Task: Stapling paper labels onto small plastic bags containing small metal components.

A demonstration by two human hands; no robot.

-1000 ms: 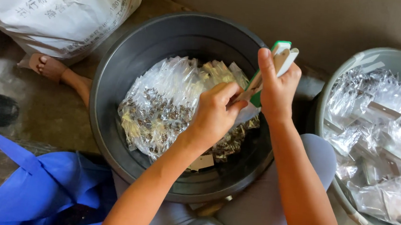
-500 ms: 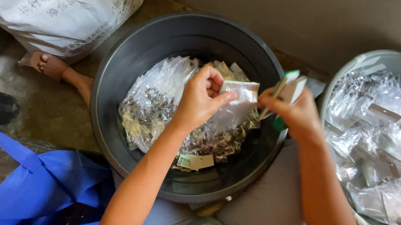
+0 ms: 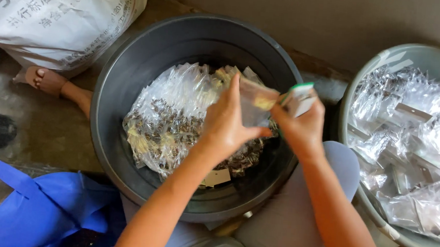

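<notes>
Above the dark round tub [image 3: 131, 71], a small clear plastic bag [image 3: 255, 105] is pinched between the fingers of the left hand [image 3: 227, 124] and the right hand [image 3: 302, 126]. The right hand also clasps a white and green tool [image 3: 298, 97], its fingers closed around it. Below them, a heap of filled clear packets [image 3: 174, 120] lies in the tub. To the right stands a grey basin [image 3: 384, 63] of shiny packets; a white sack [image 3: 57, 14] and blue cloth [image 3: 38, 209] lie left.
</notes>
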